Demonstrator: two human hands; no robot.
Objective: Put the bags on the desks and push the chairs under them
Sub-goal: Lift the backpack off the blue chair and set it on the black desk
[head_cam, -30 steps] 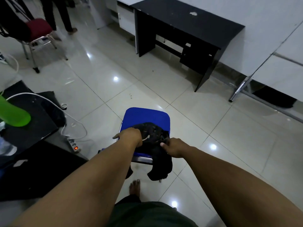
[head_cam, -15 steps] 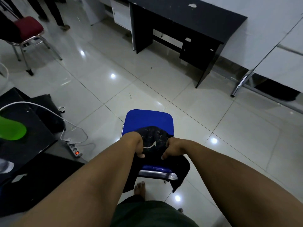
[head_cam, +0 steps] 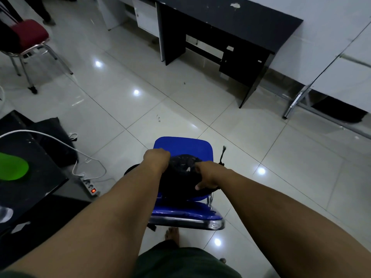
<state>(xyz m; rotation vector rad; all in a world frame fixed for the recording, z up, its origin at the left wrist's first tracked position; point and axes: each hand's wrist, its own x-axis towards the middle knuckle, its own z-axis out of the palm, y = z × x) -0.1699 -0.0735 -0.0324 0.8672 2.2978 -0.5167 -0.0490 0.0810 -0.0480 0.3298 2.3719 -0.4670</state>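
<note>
At lower centre of the frame, the left hand [head_cam: 157, 159] and right hand [head_cam: 207, 174], fingers curled tight, grip a black bag [head_cam: 181, 178] above the blue chair [head_cam: 183, 146]; black desk [head_cam: 226, 23] at upper centre.

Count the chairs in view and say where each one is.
2. A blue chair stands right before the person, with a black bag on it; a red chair stands far left. Others may be out of frame.

Open floor [head_cam: 180, 101] ahead to black desk [head_cam: 230, 23] (red chair [head_cam: 28, 37] far left)
</note>
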